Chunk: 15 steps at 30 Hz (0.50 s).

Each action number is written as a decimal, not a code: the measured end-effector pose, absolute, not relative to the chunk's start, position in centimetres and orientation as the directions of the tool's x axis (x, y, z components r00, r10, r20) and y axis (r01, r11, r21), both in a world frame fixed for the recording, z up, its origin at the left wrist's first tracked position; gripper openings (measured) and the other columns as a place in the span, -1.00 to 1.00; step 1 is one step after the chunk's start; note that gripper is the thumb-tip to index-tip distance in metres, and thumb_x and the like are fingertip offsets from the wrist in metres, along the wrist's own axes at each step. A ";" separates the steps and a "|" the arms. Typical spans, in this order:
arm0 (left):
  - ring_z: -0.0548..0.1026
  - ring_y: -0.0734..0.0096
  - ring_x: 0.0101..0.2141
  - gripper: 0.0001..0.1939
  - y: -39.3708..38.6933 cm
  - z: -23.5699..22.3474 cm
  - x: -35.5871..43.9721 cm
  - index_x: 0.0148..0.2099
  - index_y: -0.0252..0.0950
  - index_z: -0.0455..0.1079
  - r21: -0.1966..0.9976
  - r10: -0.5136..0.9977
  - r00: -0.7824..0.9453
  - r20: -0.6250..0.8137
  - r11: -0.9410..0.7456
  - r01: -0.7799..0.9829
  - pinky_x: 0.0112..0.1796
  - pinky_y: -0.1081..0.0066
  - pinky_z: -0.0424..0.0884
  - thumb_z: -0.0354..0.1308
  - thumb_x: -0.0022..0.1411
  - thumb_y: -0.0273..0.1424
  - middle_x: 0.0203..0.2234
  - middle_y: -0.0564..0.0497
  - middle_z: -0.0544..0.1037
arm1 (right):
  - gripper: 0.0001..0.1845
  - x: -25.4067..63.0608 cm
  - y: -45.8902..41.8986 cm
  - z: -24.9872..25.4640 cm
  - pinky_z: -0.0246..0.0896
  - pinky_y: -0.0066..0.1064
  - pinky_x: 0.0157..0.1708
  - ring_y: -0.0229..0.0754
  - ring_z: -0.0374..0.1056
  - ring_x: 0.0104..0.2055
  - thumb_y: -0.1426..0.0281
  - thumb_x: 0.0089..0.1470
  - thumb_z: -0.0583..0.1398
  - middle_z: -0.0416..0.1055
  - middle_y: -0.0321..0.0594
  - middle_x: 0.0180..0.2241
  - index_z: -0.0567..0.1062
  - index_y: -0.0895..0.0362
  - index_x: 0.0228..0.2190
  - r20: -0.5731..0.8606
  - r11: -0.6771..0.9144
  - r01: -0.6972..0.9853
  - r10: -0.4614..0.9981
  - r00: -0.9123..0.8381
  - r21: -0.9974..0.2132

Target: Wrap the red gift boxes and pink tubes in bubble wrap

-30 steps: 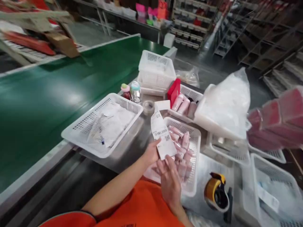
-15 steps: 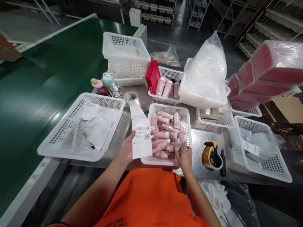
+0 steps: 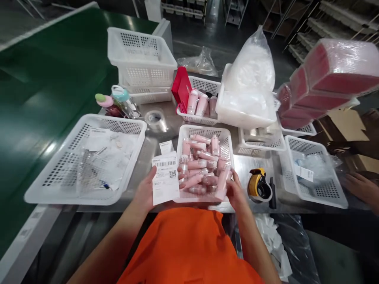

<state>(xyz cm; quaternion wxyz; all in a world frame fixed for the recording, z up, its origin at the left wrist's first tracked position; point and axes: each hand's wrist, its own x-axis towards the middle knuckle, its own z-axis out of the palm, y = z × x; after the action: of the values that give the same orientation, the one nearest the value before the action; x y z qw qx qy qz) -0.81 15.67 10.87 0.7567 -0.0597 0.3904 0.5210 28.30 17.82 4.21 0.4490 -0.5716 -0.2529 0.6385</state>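
My left hand point(image 3: 145, 189) is closed on a white printed paper slip point(image 3: 166, 187) bearing a barcode and a QR code. A smaller paper end point(image 3: 166, 147) shows behind its top edge. In front of me stands a white perforated basket point(image 3: 207, 130) full of small pink bottles point(image 3: 199, 162) with clear caps, lying in a jumble. My right hand point(image 3: 236, 193) grips one pink bottle point(image 3: 222, 184), tilted, over the basket's near right corner. Part of that grip is hidden behind the bottle.
Left is a wide basket point(image 3: 85, 197) of papers and plastic bags. Behind are clear tape point(image 3: 155, 120), drink bottles point(image 3: 120, 102) and stacked baskets point(image 3: 142, 75). A yellow tape dispenser point(image 3: 257, 185) lies right, near another basket point(image 3: 328, 201). Another person's hand point(image 3: 361, 189) reaches in at the right edge.
My right hand has taken hold of a pink bottle and raised it at the basket's near right corner. The long paper strip in my left hand now looks shorter. The camera view has shifted.
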 end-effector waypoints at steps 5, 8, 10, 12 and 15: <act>0.61 -0.09 0.01 -0.36 15.5 11.5 -0.1 0.49 -0.36 0.06 0.355 0.725 0.123 -0.677 0.469 -0.809 0.11 -0.15 0.46 -0.16 0.47 -0.21 0.03 -0.34 0.62 | -0.50 26.9 15.4 8.7 0.50 -0.27 -0.29 -0.12 0.48 -0.32 0.10 -0.22 0.47 0.58 -0.26 -0.28 0.58 0.04 -0.22 -0.469 -0.473 -0.647 0.861 -0.196 -0.598; 0.61 -0.10 0.02 -0.36 15.5 11.4 0.1 0.47 -0.37 0.10 0.378 0.713 0.130 -0.689 0.506 -0.776 0.11 -0.14 0.46 -0.12 0.46 -0.20 0.03 -0.34 0.62 | -0.54 25.4 14.6 10.0 0.45 -0.43 -0.47 -0.20 0.46 -0.36 0.12 -0.19 0.50 0.58 -0.28 -0.30 0.60 0.04 -0.24 -0.442 -0.464 -0.723 0.864 -0.242 -0.511; 0.60 -0.11 0.04 -0.36 15.6 11.4 0.2 0.46 -0.38 0.13 0.394 0.704 0.119 -0.700 0.520 -0.758 0.11 -0.14 0.46 -0.10 0.46 -0.19 0.02 -0.34 0.63 | -0.52 24.6 14.3 10.4 0.40 -0.51 -0.55 -0.21 0.47 -0.33 0.15 -0.20 0.53 0.58 -0.29 -0.30 0.61 0.04 -0.22 -0.441 -0.476 -0.756 0.854 -0.276 -0.449; 0.59 -0.14 0.05 -0.34 15.6 11.5 0.4 0.45 -0.41 0.15 0.391 0.700 0.142 -0.700 0.542 -0.744 0.11 -0.15 0.46 -0.09 0.45 -0.16 0.00 -0.34 0.64 | -0.49 24.2 14.2 10.5 0.43 -0.51 -0.53 -0.21 0.48 -0.31 0.13 -0.23 0.54 0.58 -0.29 -0.32 0.61 0.06 -0.23 -0.452 -0.493 -0.774 0.839 -0.302 -0.398; 0.58 -0.15 0.06 -0.32 15.6 11.7 0.7 0.43 -0.43 0.17 0.362 0.693 0.205 -0.691 0.577 -0.732 0.12 -0.17 0.44 -0.11 0.44 -0.13 -0.01 -0.34 0.64 | -0.47 24.0 14.0 10.5 0.51 -0.42 -0.41 -0.18 0.48 -0.32 0.02 -0.23 0.53 0.56 -0.28 -0.37 0.60 0.07 -0.30 -0.451 -0.509 -0.771 0.831 -0.324 -0.382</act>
<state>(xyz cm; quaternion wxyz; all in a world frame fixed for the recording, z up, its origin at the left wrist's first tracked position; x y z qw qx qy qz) 0.70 15.57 11.72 0.7759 -0.0226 0.4319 0.4593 24.02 14.03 10.49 0.4933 -0.3075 -0.0487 0.8123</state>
